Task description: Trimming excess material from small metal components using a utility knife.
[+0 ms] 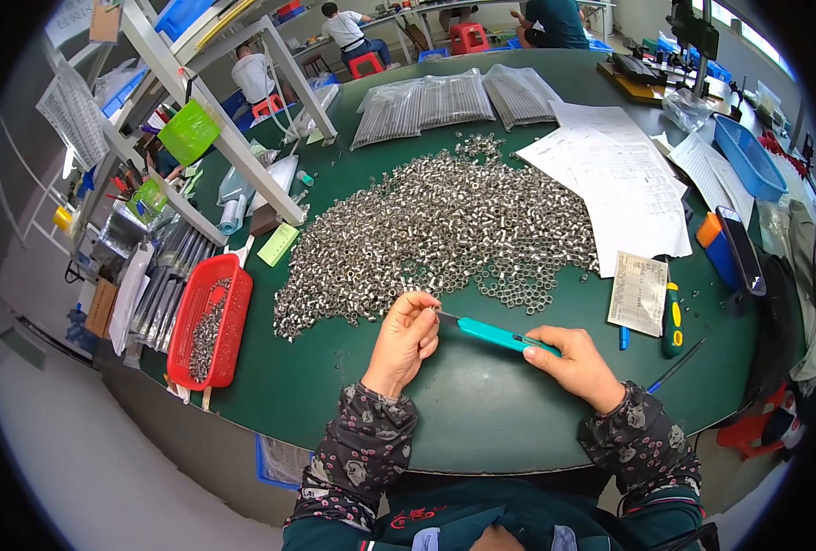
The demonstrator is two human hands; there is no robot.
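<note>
In my right hand [573,363] is a teal utility knife [500,334], gripped by its rear end with the thumb along it. Its dark blade points left and reaches the fingertips of my left hand [406,335]. Those fingers are closed in a pinch on what looks like a small metal ring, mostly hidden by the fingertips. Whether the blade touches the ring I cannot tell. Just beyond both hands spreads a large heap of small shiny metal rings [426,230] on the green table [481,413].
A red basket [188,367] at the left holds more metal pieces. Bags of metal tubes [454,99] lie at the back. Papers [624,184], a card [637,292], a green-and-yellow handled tool [672,321] and a blue tray [748,156] are at the right. A shelf post [243,156] stands at left.
</note>
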